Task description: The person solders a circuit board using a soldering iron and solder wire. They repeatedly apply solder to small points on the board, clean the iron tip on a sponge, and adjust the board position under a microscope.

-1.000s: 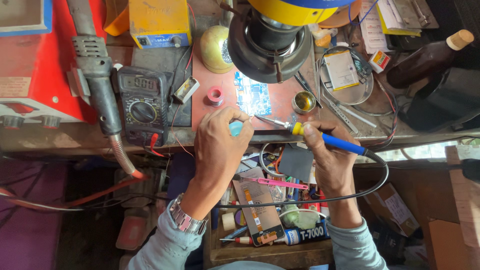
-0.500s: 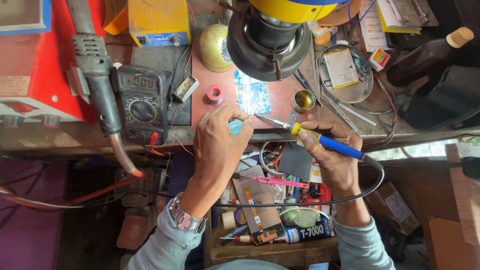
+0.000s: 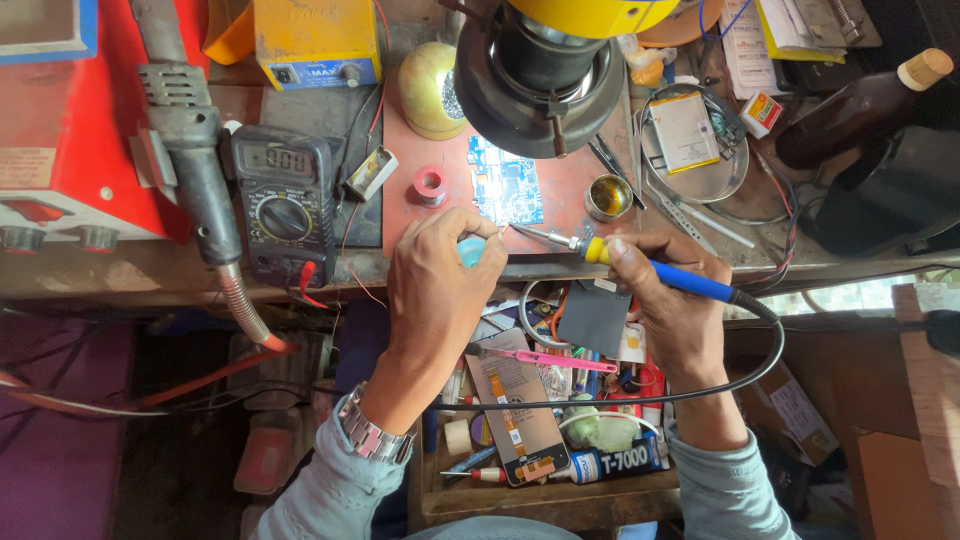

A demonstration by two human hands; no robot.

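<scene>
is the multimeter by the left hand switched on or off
On: the multimeter display shows lit digits, its dial turned off vertical.

I see my right hand [image 3: 672,300] wrapped around a soldering iron [image 3: 640,265] with a blue handle and yellow collar, its metal tip lying at the lower edge of a small blue circuit board [image 3: 507,192]. My left hand [image 3: 437,282] pinches a small light-blue object [image 3: 470,251] just beside that tip; I cannot tell what it is. The board rests on a reddish mat [image 3: 560,190] near the front edge of the workbench [image 3: 120,270]. A round tin [image 3: 608,196] sits right of the board, a small pink spool [image 3: 429,184] left of it. A multimeter [image 3: 282,200] and a hot-air gun [image 3: 195,170] lie towards the left end. A dark microscope head [image 3: 540,75] hangs over the mat's rear edge.
</scene>
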